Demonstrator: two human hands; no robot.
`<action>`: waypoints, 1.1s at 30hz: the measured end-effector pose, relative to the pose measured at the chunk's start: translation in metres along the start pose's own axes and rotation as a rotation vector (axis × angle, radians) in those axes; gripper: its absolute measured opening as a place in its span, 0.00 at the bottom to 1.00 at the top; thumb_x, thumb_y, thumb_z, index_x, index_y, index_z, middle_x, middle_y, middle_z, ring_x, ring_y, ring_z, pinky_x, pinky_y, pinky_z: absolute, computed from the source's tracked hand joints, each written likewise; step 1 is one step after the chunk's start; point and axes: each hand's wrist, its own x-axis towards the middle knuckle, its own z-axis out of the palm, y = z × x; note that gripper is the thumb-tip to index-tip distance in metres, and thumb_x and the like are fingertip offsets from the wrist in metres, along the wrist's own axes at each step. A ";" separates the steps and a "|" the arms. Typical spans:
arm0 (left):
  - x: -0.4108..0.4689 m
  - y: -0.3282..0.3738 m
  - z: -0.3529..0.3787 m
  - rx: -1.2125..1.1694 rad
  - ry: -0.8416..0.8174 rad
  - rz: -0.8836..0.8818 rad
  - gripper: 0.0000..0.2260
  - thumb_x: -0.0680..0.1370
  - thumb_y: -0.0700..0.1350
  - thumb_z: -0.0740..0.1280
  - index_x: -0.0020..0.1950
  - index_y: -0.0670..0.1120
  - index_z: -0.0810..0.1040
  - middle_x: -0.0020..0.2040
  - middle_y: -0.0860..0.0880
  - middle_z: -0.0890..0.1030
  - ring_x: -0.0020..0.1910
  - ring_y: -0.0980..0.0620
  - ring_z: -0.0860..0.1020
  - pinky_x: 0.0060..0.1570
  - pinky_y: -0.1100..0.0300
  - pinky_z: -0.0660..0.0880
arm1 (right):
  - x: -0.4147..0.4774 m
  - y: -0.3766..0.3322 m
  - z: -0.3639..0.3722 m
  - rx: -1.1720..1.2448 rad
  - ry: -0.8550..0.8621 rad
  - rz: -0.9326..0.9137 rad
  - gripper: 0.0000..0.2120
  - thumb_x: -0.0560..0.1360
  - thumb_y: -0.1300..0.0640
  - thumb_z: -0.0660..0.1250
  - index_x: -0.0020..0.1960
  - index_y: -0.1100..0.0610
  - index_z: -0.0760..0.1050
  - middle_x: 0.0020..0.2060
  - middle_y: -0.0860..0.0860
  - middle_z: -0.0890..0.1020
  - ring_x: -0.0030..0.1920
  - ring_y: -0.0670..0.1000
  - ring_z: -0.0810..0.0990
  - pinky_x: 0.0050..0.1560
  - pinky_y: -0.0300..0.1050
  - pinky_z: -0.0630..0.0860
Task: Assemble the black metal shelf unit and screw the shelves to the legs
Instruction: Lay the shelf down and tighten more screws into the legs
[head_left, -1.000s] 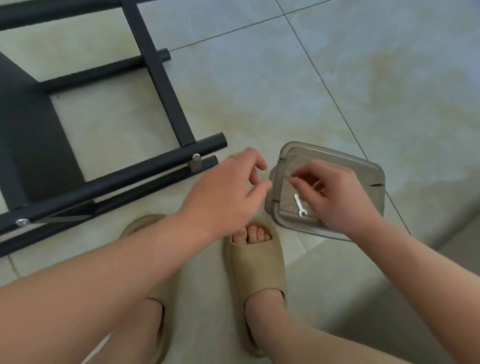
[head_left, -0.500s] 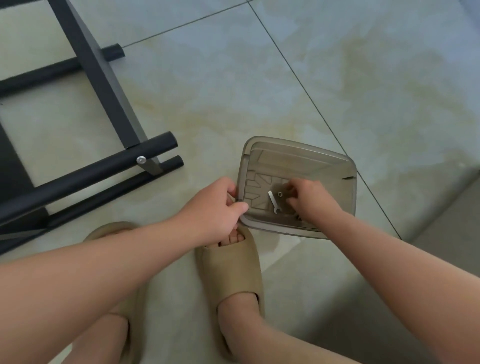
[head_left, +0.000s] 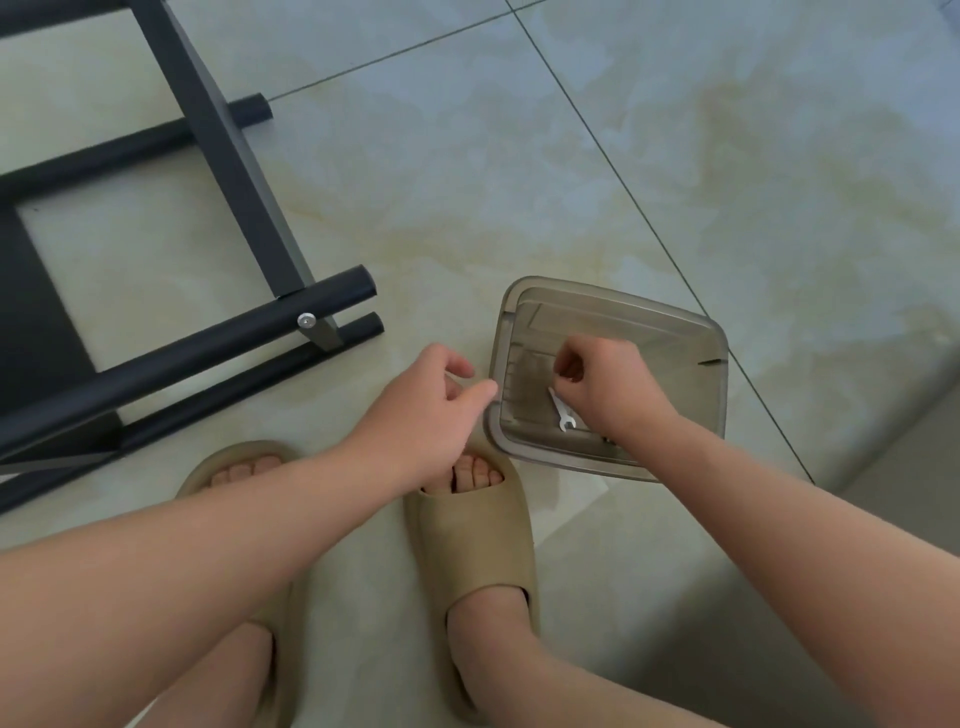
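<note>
The black metal shelf unit (head_left: 208, 358) lies on its side on the tiled floor at the left. A silver screw (head_left: 306, 320) sits in one round leg where a flat crossbar (head_left: 228, 156) meets it. A smoky clear plastic tray (head_left: 649, 306) rests on the floor to the right, with a small silver wrench (head_left: 562, 413) inside. My right hand (head_left: 608, 384) hovers over the tray's inside with its fingers curled tight; anything between them is hidden. My left hand (head_left: 421, 410) is beside the tray's left rim, fingers loosely curled, thumb tip at the rim, holding nothing I can see.
My feet in tan sandals (head_left: 478, 530) stand just below the tray and the shelf legs. A dark shelf panel (head_left: 36, 312) fills the far left. Bare tiles stretch above and right of the tray; a grey step edge runs along the lower right.
My left hand has let go of the tray's edge and loosened. My right hand has risen from the tray floor with its fingers curled in. The view shifted slightly.
</note>
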 end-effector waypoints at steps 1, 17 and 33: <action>0.001 0.001 -0.005 -0.040 0.052 -0.017 0.09 0.80 0.56 0.64 0.54 0.53 0.72 0.45 0.52 0.79 0.42 0.51 0.82 0.40 0.55 0.76 | -0.006 -0.009 -0.005 0.048 0.048 -0.040 0.02 0.73 0.63 0.69 0.45 0.57 0.79 0.40 0.50 0.81 0.45 0.52 0.79 0.46 0.46 0.77; -0.020 0.029 -0.108 -0.936 -0.168 -0.266 0.21 0.85 0.53 0.55 0.45 0.42 0.80 0.36 0.46 0.81 0.31 0.51 0.80 0.30 0.61 0.76 | -0.036 -0.167 -0.055 0.410 0.154 -0.478 0.04 0.77 0.53 0.74 0.45 0.52 0.81 0.41 0.43 0.82 0.44 0.45 0.81 0.42 0.34 0.74; 0.002 -0.013 -0.188 -0.622 0.372 -0.101 0.15 0.81 0.30 0.54 0.47 0.43 0.78 0.49 0.44 0.84 0.43 0.52 0.85 0.44 0.59 0.82 | 0.024 -0.204 -0.039 -0.104 -0.259 -0.608 0.18 0.70 0.47 0.78 0.53 0.53 0.76 0.44 0.46 0.79 0.45 0.45 0.76 0.44 0.37 0.70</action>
